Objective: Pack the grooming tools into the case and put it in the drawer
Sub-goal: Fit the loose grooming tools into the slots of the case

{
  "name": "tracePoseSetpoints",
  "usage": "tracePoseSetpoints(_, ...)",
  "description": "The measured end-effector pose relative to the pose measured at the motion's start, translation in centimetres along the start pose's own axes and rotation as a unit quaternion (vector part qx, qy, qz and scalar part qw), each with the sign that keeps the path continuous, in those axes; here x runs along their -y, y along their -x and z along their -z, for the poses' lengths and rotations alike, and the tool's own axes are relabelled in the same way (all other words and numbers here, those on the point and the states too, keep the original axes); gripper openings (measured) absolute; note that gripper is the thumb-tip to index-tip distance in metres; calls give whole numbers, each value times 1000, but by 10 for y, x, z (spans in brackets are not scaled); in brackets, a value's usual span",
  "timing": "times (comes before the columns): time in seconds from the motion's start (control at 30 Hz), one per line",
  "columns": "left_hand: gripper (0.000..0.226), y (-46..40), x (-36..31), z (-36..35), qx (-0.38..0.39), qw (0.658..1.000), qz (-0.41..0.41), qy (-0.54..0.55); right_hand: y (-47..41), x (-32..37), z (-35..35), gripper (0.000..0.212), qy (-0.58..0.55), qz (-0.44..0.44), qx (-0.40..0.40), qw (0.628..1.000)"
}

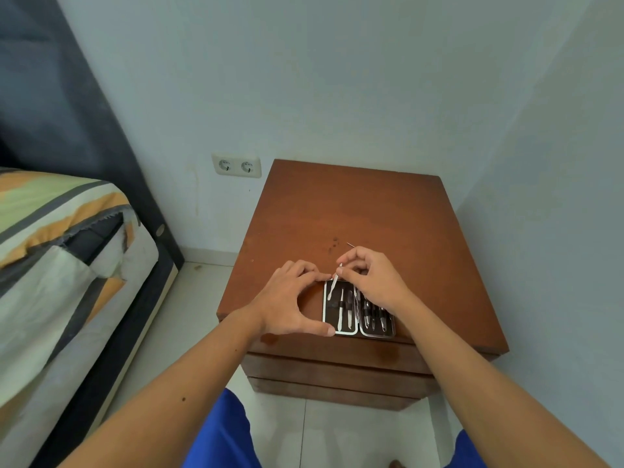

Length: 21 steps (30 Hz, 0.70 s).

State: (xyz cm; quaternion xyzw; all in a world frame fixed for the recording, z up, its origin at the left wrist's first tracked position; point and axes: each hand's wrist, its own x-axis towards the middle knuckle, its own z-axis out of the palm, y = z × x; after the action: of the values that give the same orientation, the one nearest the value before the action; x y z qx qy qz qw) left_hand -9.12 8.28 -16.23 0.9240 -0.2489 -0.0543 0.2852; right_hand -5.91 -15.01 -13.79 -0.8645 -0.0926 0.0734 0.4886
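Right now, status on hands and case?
Left hand steadies open case. Right hand pinches a tool over it. Drawers closed.

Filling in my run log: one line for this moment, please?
case: open on nightstand | left hand: steadies case | right hand: pinches tool over case
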Motion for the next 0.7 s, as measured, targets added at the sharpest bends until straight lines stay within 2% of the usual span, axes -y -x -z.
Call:
tracePoseSetpoints(0.4, 110, 1, -6, 3, -24, 1000, -12, -12, 2, -5, -3, 14, 26, 36, -4, 999)
tracePoseSetpoints(0.7, 96, 1, -7, 3, -43, 999, 5, -12, 9, -3, -7, 37, 197, 91, 29, 976)
